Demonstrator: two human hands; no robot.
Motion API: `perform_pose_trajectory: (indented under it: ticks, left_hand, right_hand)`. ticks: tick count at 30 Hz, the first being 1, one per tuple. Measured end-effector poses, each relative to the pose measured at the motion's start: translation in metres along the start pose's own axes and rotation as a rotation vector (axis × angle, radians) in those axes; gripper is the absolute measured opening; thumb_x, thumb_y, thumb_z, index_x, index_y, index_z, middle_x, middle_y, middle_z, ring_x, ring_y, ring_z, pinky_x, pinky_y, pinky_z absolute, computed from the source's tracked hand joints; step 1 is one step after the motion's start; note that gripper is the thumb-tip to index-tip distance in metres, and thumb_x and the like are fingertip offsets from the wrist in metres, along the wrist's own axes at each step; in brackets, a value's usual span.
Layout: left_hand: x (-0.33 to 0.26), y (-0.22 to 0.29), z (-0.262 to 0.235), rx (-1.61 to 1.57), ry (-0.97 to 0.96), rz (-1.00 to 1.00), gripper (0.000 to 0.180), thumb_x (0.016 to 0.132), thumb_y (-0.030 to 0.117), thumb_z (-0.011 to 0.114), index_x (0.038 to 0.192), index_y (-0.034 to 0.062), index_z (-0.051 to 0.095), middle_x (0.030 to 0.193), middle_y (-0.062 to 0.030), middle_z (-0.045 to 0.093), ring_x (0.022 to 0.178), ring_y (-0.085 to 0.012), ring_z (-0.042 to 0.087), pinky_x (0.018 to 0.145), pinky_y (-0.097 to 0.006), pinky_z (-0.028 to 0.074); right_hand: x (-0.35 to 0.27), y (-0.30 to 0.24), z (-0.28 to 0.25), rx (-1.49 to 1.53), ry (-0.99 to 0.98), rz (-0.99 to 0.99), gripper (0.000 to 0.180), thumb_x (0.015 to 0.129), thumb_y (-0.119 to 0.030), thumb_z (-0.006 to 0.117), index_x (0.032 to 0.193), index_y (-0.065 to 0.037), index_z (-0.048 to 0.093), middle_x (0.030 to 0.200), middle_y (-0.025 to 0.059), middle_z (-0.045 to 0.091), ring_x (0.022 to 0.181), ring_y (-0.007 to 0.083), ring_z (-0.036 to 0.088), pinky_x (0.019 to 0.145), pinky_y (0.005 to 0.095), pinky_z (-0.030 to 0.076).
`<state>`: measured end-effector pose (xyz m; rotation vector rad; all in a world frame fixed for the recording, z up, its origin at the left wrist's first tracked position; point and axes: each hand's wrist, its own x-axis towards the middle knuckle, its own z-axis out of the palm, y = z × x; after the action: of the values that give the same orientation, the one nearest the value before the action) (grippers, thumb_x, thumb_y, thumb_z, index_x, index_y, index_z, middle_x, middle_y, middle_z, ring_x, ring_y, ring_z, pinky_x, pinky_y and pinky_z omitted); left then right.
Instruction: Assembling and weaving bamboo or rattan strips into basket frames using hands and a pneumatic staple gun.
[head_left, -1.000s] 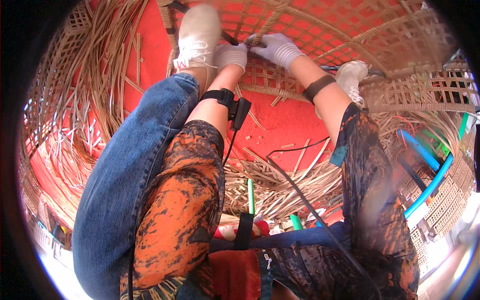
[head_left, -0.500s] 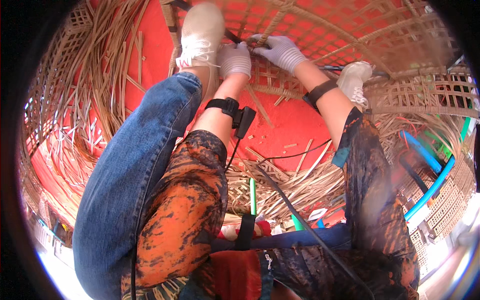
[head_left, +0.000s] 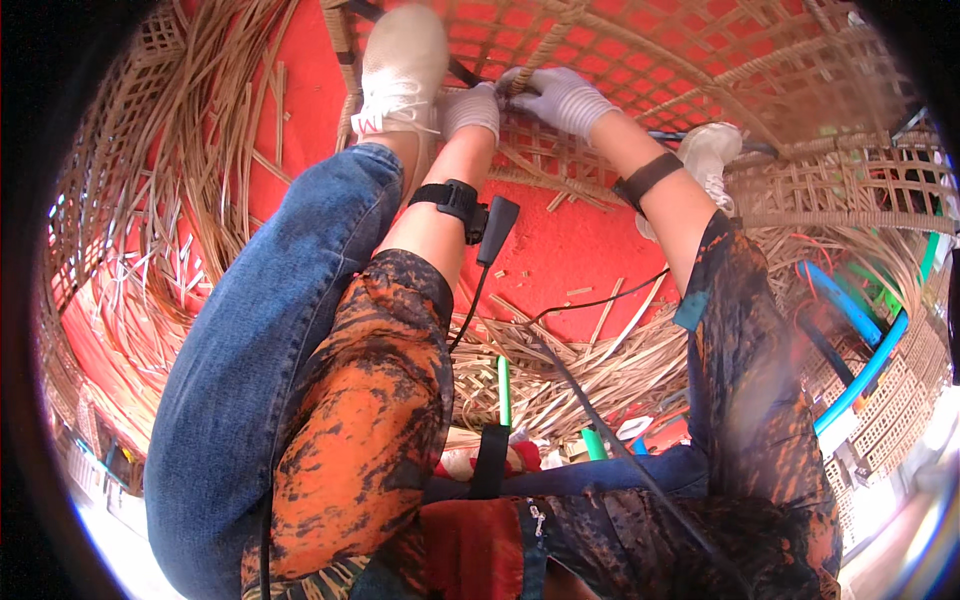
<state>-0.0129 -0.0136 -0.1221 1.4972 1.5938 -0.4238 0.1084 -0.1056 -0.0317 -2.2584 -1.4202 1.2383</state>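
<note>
At the left, loose cane strips (head_left: 150,250) lie in a pile too tangled to count. One white shoe (head_left: 400,65) partly hides the woven cane frame (head_left: 640,60). Beside it the gloved left hand (head_left: 470,108) presses on the weave, and the gloved right hand (head_left: 560,95) is clenched around one twisted cane rope (head_left: 550,40).

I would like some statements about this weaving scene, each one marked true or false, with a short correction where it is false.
1. Both hands wear light gloves. True: the left hand and the right hand are gloved.
2. The right hand grips a cane strand at the woven cane panel. True.
3. The floor mat is blue. False: it is red.
4. The left foot is bare. False: it wears a white shoe.
5. Loose cane strips lie on the mat. True.
</note>
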Motion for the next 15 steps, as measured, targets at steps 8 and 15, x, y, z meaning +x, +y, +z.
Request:
perform_pose_trajectory:
  ticks: [8, 15]
  left_hand:
    - [-0.072, 0.020, -0.047, -0.297, -0.092, 0.111, 0.032, 0.087, 0.028, 0.062, 0.081, -0.0015, 0.070, 0.073, -0.0106, 0.072, 0.066, -0.0192, 0.070, 0.065, -0.034, 0.055]
    - [-0.040, -0.001, -0.031, -0.086, -0.169, 0.263, 0.042, 0.085, 0.039, 0.059, 0.091, 0.0004, 0.074, 0.092, -0.0159, 0.074, 0.087, -0.0274, 0.071, 0.082, -0.039, 0.053]
  right_hand:
    - [0.000, -0.023, -0.008, -0.434, 0.007, 0.080, 0.031, 0.094, -0.029, 0.057, 0.116, -0.012, 0.069, 0.115, 0.0140, 0.070, 0.108, 0.0328, 0.066, 0.091, 0.0466, 0.054]
    - [0.000, -0.027, -0.002, -0.543, 0.030, 0.160, 0.029, 0.094, -0.036, 0.058, 0.110, -0.017, 0.072, 0.107, 0.0107, 0.072, 0.103, 0.0314, 0.067, 0.088, 0.0460, 0.053]
